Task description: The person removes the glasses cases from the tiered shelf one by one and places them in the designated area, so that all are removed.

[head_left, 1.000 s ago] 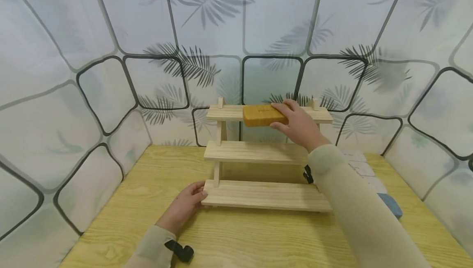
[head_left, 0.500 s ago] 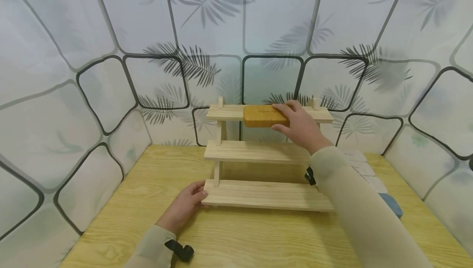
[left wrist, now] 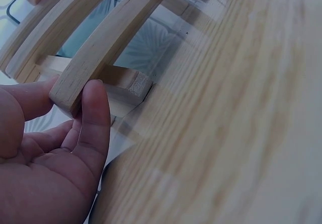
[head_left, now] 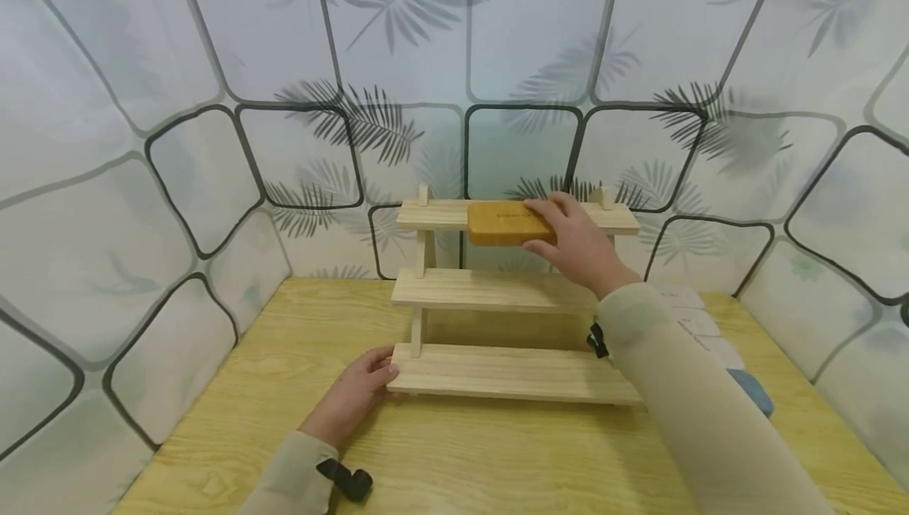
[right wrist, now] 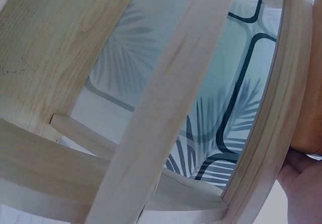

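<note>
A three-tier light wooden display shelf (head_left: pixel 497 373) stands on the table in the head view. My right hand (head_left: pixel 578 247) grips the right end of an orange, round-edged rectangular block (head_left: pixel 500 225) with dark lettering on top. This block is at the top tier (head_left: pixel 435 215). The right wrist view shows only a slice of the orange block (right wrist: pixel 308 88) behind a shelf board (right wrist: pixel 271 103). At the lower left, my left hand (head_left: pixel 353 393) pinches the left end of the bottom tier. Thumb and index finger meet that board's end (left wrist: pixel 90 63) in the left wrist view.
To the right of the shelf, several pale blocks (head_left: pixel 699 324) and a blue one (head_left: pixel 751 393) lie in a row, partly behind my right sleeve (head_left: pixel 696 397). Patterned curtain (head_left: pixel 398 50) surrounds the back and sides of the wooden table (head_left: pixel 454 460).
The orange block has tipped slightly, and its lettering shows more clearly. My right hand and sleeve have shifted a little to the right. My left hand stays put.
</note>
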{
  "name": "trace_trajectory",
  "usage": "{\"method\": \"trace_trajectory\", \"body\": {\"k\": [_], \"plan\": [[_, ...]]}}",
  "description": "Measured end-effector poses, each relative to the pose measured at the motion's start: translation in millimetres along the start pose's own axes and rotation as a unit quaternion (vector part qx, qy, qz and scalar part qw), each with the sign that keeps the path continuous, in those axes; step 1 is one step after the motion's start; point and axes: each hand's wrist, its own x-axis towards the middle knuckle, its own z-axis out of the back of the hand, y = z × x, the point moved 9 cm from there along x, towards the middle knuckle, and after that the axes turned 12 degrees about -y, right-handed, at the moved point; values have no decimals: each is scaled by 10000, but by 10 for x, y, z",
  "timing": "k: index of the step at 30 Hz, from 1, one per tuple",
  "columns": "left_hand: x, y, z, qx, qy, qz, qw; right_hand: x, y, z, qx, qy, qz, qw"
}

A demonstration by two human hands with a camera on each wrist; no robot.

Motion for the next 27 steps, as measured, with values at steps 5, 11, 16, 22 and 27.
{"method": "trace_trajectory", "body": {"k": [5, 11, 16, 22, 27], "plan": [[3, -9, 1, 1, 54, -48, 10000, 5, 29, 1, 71, -40, 118, 9999], [19, 16, -1, 16, 122, -37, 9999, -58, 38, 9, 163, -96, 30, 9998], [38, 39, 15, -5, 78, 10, 10000, -151, 71, 30, 231, -213, 90, 9995], [36, 41, 12, 11, 121, -45, 9999, -274, 109, 53, 130, -358, 385, 9985], [37, 32, 9, 24, 122, -63, 9999, -374, 168, 141, 230, -504, 538, 9970]]}}
